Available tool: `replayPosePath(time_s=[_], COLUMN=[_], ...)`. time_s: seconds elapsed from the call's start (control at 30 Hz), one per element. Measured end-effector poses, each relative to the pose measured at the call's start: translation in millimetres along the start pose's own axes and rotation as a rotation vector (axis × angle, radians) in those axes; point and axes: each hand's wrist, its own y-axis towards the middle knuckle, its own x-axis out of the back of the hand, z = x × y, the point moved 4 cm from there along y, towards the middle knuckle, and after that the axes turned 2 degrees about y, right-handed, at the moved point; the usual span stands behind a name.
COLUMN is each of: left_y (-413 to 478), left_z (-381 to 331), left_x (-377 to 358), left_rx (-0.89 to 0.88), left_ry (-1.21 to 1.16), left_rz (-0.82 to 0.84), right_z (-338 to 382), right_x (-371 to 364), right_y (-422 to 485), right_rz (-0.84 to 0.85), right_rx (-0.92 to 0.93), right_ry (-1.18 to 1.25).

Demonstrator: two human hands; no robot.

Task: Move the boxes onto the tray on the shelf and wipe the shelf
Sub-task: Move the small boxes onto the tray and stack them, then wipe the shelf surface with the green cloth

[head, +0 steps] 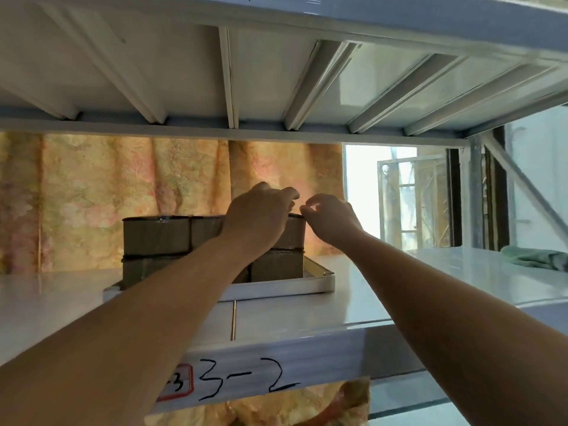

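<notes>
Several brown cardboard boxes stand stacked in two layers on a white tray (276,286) on the white shelf (368,290). The upper left box (156,236) and a lower box (276,267) show clearly. The upper right box (293,233) is half hidden by my left hand (258,216), which lies over its top with the fingers curled down behind it. My right hand (330,218) is at that box's top right corner, thumb and fingertips pinched on the edge. Both forearms reach in over the shelf's front edge.
A green cloth (534,256) lies crumpled at the shelf's far right. Another shelf board with ribs hangs low overhead. A floral curtain closes the back, with a window at the right. The front rail is marked "3-2". Bare shelf surface lies left and right of the tray.
</notes>
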Motion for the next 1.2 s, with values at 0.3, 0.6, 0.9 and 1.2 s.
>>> replayPosePath(time_s=[0.3, 0.6, 0.9, 1.2], left_y=[29.4, 43.3, 91.3, 86.3], left_z=[-63.1, -150.3, -213.4, -225.0], left_x=[-15.8, -58.4, -123.3, -156.9], left_rx=[0.077, 0.054, 0.256, 0.136], left_ry=[-0.177, -0.383, -0.497, -0.322], left_rz=[0.028, 0.172, 0.278, 0.339], right_z=[-53.1, -160.8, -288.7, -344.7], right_x=[60.2, 131.4, 188.3, 214.5], right_y=[-22.4, -34.4, -6.6, -1.5], right_rz=[-0.02, 0.117, 0.256, 0.189], right_rx=[-0.079, -0.207, -0.366, -0.619], right_ry=[-0.141, -0.271, -0.647, -0.666])
